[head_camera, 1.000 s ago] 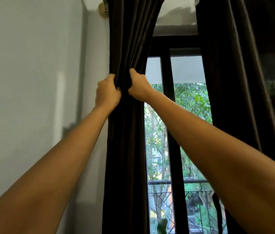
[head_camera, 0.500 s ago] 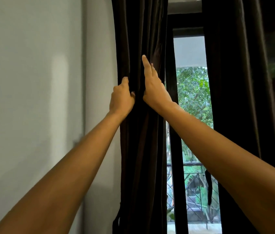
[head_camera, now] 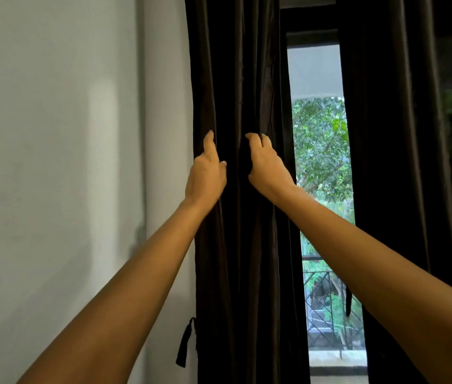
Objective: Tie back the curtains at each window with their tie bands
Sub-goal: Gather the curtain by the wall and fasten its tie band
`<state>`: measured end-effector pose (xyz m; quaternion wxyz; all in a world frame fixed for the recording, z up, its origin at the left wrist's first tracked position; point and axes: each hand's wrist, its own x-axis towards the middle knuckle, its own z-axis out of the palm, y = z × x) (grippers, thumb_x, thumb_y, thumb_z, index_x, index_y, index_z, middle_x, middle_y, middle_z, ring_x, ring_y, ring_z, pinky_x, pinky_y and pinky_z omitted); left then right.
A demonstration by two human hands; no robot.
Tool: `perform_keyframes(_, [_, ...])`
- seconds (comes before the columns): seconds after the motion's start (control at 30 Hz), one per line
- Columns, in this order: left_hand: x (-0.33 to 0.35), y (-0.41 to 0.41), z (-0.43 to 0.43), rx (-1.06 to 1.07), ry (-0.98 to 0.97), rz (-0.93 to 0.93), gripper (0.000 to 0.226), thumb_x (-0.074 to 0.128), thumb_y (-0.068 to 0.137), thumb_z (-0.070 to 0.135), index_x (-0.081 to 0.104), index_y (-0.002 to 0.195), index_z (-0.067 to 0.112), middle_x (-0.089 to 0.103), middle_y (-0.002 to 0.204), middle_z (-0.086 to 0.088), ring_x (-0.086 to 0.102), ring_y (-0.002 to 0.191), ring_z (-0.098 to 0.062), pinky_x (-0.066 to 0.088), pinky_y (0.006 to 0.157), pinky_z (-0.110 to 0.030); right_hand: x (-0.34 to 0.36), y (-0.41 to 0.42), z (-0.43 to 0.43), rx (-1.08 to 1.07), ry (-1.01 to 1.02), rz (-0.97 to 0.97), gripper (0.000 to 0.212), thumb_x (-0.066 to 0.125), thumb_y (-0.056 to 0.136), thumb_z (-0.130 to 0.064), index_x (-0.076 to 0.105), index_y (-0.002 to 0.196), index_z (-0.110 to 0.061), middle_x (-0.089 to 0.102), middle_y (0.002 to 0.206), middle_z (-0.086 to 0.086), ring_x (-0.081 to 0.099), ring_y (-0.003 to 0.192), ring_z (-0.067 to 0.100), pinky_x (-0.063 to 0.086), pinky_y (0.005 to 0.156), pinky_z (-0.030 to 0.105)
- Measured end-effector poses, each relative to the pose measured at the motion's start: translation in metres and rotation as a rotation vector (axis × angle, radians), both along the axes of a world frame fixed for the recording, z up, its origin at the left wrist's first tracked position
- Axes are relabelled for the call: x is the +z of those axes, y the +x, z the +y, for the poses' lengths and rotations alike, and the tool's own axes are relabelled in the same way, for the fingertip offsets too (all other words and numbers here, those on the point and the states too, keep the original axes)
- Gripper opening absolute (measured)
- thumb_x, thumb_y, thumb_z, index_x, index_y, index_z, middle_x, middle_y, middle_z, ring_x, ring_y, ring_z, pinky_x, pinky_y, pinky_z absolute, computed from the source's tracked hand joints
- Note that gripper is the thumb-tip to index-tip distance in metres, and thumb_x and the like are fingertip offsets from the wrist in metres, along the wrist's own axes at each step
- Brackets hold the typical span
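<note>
A dark brown left curtain (head_camera: 240, 259) hangs gathered in folds beside the wall. My left hand (head_camera: 207, 173) rests on its left edge, index finger stretched up and thumb apart. My right hand (head_camera: 265, 164) presses on its right side with fingers curled into the folds. A dark tie band (head_camera: 184, 346) dangles loose from the curtain's lower left edge. A second dark curtain (head_camera: 402, 162) hangs at the right, with another band (head_camera: 348, 300) dangling by its inner edge.
A pale wall (head_camera: 66, 162) fills the left half. Between the curtains a black-framed window (head_camera: 319, 134) shows green trees and a balcony railing (head_camera: 327, 309) outside.
The view has tilted down, so both hands sit lower on the left curtain. My left index finger now points up and my right fingers have curled into the fabric.
</note>
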<state>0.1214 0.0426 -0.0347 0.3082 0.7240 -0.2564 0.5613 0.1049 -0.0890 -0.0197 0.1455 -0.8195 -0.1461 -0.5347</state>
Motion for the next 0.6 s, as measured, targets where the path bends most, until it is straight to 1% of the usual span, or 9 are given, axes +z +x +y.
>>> perform_keyframes(0.1, [-0.011,0.006,-0.001,-0.006,0.040,-0.012,0.062,0.052,0.095,0.009,0.020,0.149,0.006,0.065,0.104,-0.012,0.060,0.079,-0.011,0.045,0.073,-0.015,-0.017,0.009,0.005,0.032,-0.045,0.030,0.063,0.054,0.085,0.002,0.028,0.141,-0.008,0.029,0.145,0.021,0.051,0.114,0.042,0.045,0.081,0.039])
perform_keyframes(0.2, [-0.030,0.010,-0.002,-0.029,0.072,0.001,0.062,0.052,0.095,0.007,0.020,0.149,0.007,0.065,0.109,-0.013,0.066,0.090,-0.020,0.045,0.078,-0.016,-0.043,0.015,-0.001,-0.036,-0.085,0.074,0.059,0.057,0.083,0.001,0.031,0.135,-0.009,0.027,0.146,0.019,0.051,0.115,0.043,0.050,0.078,0.046])
perform_keyframes(0.23, [-0.037,0.011,-0.002,-0.016,0.082,0.006,0.062,0.051,0.095,0.007,0.020,0.149,0.006,0.066,0.106,-0.013,0.066,0.087,-0.020,0.046,0.077,-0.017,-0.051,0.015,-0.004,-0.100,-0.077,0.086,0.060,0.057,0.083,0.002,0.030,0.135,-0.008,0.025,0.147,0.019,0.049,0.116,0.043,0.049,0.077,0.047])
perform_keyframes(0.33, [-0.056,0.014,-0.001,0.028,0.092,0.032,0.059,0.049,0.097,0.010,0.019,0.148,0.004,0.066,0.090,-0.013,0.063,0.069,-0.018,0.051,0.066,-0.022,-0.069,0.013,-0.014,-0.311,0.004,0.083,0.067,0.055,0.083,0.006,0.025,0.141,-0.007,0.020,0.149,0.020,0.047,0.118,0.041,0.049,0.078,0.046])
perform_keyframes(0.4, [-0.067,0.018,-0.002,0.050,0.110,0.066,0.058,0.048,0.098,0.011,0.020,0.147,0.002,0.065,0.085,-0.011,0.059,0.064,-0.014,0.052,0.064,-0.023,-0.081,0.014,-0.018,-0.370,0.028,0.082,0.075,0.055,0.082,0.008,0.019,0.146,-0.008,0.014,0.152,0.022,0.044,0.122,0.040,0.049,0.083,0.045])
perform_keyframes(0.43, [-0.074,0.020,-0.003,0.068,0.126,0.079,0.057,0.048,0.098,0.011,0.021,0.147,0.001,0.065,0.085,-0.012,0.061,0.065,-0.015,0.055,0.065,-0.027,-0.088,0.015,-0.019,-0.359,0.012,0.090,0.078,0.054,0.082,0.008,0.016,0.147,-0.009,0.011,0.154,0.022,0.042,0.125,0.040,0.049,0.085,0.044])
perform_keyframes(0.5, [-0.086,0.025,-0.006,0.095,0.146,0.107,0.054,0.048,0.097,0.008,0.024,0.146,0.000,0.066,0.087,-0.016,0.066,0.070,-0.024,0.058,0.067,-0.038,-0.104,0.020,-0.019,-0.256,-0.025,0.125,0.084,0.052,0.082,0.010,0.008,0.150,-0.011,0.006,0.156,0.020,0.038,0.130,0.040,0.049,0.088,0.044])
perform_keyframes(0.57, [-0.096,0.029,-0.010,0.109,0.153,0.133,0.053,0.047,0.097,0.007,0.025,0.145,0.001,0.066,0.090,-0.018,0.067,0.073,-0.029,0.058,0.067,-0.041,-0.118,0.025,-0.019,-0.086,-0.024,0.149,0.087,0.050,0.083,0.010,0.002,0.151,-0.017,0.005,0.157,0.018,0.038,0.131,0.040,0.051,0.085,0.045])
perform_keyframes(0.6, [-0.100,0.031,-0.012,0.112,0.157,0.142,0.053,0.047,0.097,0.006,0.025,0.144,0.001,0.066,0.091,-0.019,0.067,0.074,-0.029,0.058,0.067,-0.042,-0.123,0.025,-0.019,-0.009,-0.011,0.149,0.087,0.048,0.084,0.008,0.001,0.151,-0.021,0.007,0.157,0.017,0.042,0.129,0.041,0.052,0.080,0.045])
